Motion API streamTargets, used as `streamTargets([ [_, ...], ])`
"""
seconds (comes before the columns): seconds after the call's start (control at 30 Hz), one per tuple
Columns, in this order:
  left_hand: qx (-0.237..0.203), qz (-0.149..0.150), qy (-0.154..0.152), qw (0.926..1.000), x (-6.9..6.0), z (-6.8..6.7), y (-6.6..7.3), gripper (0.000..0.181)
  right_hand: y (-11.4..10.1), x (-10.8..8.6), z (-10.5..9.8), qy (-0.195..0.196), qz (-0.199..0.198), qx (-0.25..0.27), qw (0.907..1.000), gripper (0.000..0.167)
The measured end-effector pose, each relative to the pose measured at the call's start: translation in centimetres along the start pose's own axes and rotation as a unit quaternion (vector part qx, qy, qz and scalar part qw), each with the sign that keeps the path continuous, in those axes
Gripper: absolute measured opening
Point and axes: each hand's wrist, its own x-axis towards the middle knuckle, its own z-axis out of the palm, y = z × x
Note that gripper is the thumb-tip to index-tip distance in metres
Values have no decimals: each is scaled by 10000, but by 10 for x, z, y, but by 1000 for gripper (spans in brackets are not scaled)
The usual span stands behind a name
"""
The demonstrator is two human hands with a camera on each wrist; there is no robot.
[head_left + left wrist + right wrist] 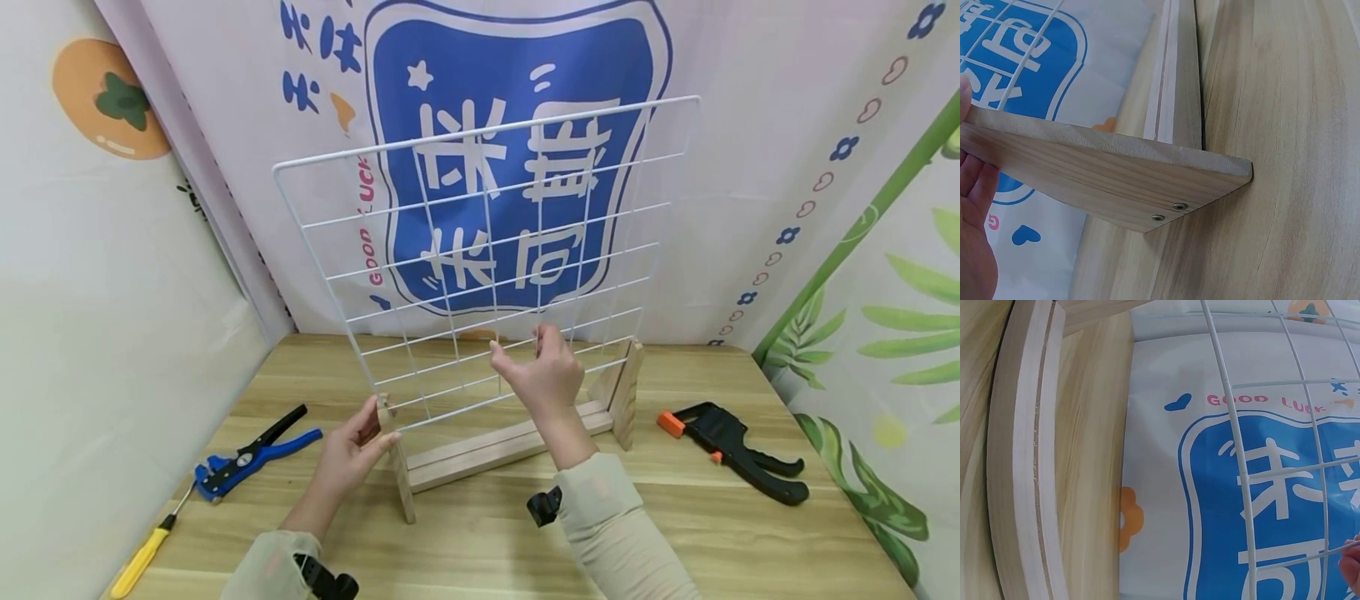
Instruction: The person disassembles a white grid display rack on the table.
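A white wire grid panel [390, 147] stands tilted between the two side boards of a wooden stand. Its lowest wire is apart from the grooved crossbar [480, 458] below. My left hand [352, 446] grips the upper end of the left side board [405, 483], by the grid's lower left corner. In the left wrist view, two screw heads show on that board [1110, 165]. At the grid's lower middle, my right hand [551, 375] holds a wire with curled fingers; only a fingertip [1352, 565] shows in the right wrist view. The right side board [626, 400] stands untouched.
Blue-and-black wire-stripping pliers [240, 462] and a yellow-handled screwdriver [142, 558] lie on the wooden table [480, 550] at left. A black bar clamp with orange pads [731, 442] lies at right. Printed cloth [750, 208] hangs behind the grid.
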Motion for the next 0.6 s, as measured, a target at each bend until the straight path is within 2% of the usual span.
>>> streamTargets([
  [0.4,-274,472,24,9985,1,2,-4,60,-3,6,-2,57,-140,9,9999,52],
  [0.6,-317,548,14,9980,1,2,-5,60,-5,11,-4,149,-253,15,9996,51],
])
